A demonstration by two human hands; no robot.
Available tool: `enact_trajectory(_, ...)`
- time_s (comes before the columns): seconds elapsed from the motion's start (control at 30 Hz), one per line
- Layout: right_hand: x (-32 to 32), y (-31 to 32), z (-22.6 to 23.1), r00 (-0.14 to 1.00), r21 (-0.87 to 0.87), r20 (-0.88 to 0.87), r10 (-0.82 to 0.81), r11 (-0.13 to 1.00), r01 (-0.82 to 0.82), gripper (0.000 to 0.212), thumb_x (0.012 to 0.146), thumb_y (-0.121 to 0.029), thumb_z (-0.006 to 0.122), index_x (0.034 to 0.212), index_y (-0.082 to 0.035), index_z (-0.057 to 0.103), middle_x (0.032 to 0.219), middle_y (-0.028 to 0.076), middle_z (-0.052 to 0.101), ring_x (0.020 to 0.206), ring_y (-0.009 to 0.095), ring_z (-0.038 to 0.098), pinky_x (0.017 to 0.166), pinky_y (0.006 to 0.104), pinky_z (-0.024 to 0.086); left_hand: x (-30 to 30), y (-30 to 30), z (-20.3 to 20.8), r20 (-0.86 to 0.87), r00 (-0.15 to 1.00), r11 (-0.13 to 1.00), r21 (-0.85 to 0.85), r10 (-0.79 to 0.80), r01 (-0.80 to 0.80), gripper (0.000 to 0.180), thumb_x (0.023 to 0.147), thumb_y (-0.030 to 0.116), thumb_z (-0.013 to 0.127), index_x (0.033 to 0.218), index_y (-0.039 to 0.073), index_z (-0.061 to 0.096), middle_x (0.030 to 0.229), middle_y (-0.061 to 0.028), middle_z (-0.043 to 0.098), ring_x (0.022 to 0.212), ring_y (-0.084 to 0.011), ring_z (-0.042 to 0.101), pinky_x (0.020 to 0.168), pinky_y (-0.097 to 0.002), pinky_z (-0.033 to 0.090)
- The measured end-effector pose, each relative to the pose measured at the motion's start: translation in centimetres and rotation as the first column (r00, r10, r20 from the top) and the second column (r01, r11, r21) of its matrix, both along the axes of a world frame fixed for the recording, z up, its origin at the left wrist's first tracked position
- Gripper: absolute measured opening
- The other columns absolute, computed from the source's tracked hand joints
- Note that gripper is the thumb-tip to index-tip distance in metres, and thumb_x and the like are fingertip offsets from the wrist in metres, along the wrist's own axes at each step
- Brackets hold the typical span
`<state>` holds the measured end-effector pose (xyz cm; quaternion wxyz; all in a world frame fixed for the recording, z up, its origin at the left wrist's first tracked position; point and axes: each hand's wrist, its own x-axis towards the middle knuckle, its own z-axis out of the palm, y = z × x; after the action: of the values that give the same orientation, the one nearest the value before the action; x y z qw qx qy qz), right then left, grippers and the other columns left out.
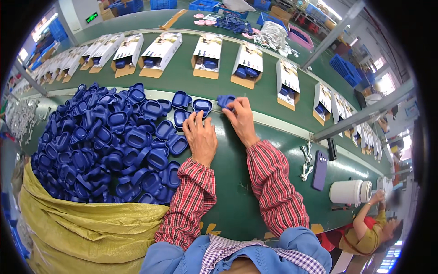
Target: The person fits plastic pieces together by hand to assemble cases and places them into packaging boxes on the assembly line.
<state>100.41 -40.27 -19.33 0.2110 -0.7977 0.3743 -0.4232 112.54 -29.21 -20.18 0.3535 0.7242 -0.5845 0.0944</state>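
Observation:
My right hand [242, 119] pinches a dark blue oval plastic shell [224, 100] between thumb and fingers at the ledge along the far side of the table. To its left, my left hand [200, 139] lies palm down with its fingers slightly apart. Its fingertips are at the near edge of another blue shell [202, 106] and beside a second one [180, 118]; whether they press on either cannot be made out. A large heap of the same blue shells [109, 132] spreads over the table to the left, beside my left forearm.
Beyond the ledge, open white boxes [207, 48] holding blue items stand in a row on a green conveyor [182, 82]. A yellow woven sack [91, 233] lies at the near left. On the right are a white cable [306, 160], a purple phone [320, 170], a white jar [345, 192] and another person [369, 233].

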Motion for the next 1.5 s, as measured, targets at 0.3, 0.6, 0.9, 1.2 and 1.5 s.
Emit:
enact_trajectory(0.3, 9.6, -11.2, 2.3, 0.972, -0.169, -0.234, 0.002, 0.985, -0.043, 0.022, 0.083, -0.021, 0.077, 0.091, -0.004, 0.066, 0.100, 0.013, 0.060, 0.088, 0.034, 0.064, 0.074, 0.0438, 0.052, 0.5, 0.4, 0.0, -0.075, 0.997, 0.999, -0.029, -0.035, 0.033, 0.029, 0.081, 0.009, 0.072, 0.109, 0.001, 0.067, 0.129, -0.0148, 0.057, 0.126, -0.0344, 0.047, 0.108, -0.0506, 0.034)
enact_trajectory(0.6, 8.2, -14.5, 0.9, 0.997, -0.266, -0.013, -0.081, 0.961, 0.075, 0.025, 0.086, -0.003, 0.066, 0.109, 0.000, 0.060, 0.105, 0.022, 0.056, 0.091, 0.041, 0.063, 0.077, 0.0459, 0.053, -0.6, -0.3, 0.2, -0.086, 0.995, 0.998, -0.029, -0.060, 0.058, 0.029, 0.082, 0.009, 0.071, 0.110, 0.001, 0.067, 0.130, -0.0149, 0.057, 0.127, -0.0346, 0.047, 0.109, -0.0502, 0.034)
enact_trajectory(0.9, 4.1, -0.8, -1.2, 0.955, -0.306, -0.071, 0.288, 0.905, -0.296, 0.011, 0.087, -0.004, 0.069, 0.096, 0.001, 0.064, 0.105, 0.016, 0.059, 0.097, 0.035, 0.059, 0.084, 0.0420, 0.049, 0.6, -0.6, -0.7, -0.101, 0.994, 0.992, -0.122, -0.049, 0.036, 0.019, 0.088, 0.012, 0.056, 0.097, -0.002, 0.065, 0.120, -0.0176, 0.059, 0.125, -0.0364, 0.050, 0.108, -0.0515, 0.038)
enact_trajectory(1.2, -0.4, 3.8, -0.2, 0.989, 0.057, 0.002, 0.147, 0.987, -0.147, 0.010, 0.090, -0.001, 0.067, 0.099, 0.001, 0.063, 0.106, 0.014, 0.056, 0.090, 0.026, 0.061, 0.077, 0.0344, 0.052, 0.3, -0.1, -0.1, -0.115, 0.988, 0.982, -0.165, -0.107, 0.087, 0.023, 0.081, 0.011, 0.070, 0.101, 0.002, 0.065, 0.126, -0.0148, 0.055, 0.132, -0.0363, 0.044, 0.111, -0.0524, 0.035)
enact_trajectory(1.5, -1.2, 3.6, -0.8, 0.989, 0.092, 0.009, 0.151, 0.984, -0.151, 0.015, 0.088, 0.002, 0.068, 0.101, 0.002, 0.062, 0.111, 0.011, 0.052, 0.088, 0.020, 0.059, 0.073, 0.0301, 0.052, -0.1, -0.3, -0.4, -0.089, 0.996, 0.999, -0.041, -0.008, 0.004, 0.038, 0.084, 0.018, 0.070, 0.117, 0.001, 0.061, 0.133, -0.0188, 0.051, 0.135, -0.0383, 0.040, 0.109, -0.0576, 0.031)
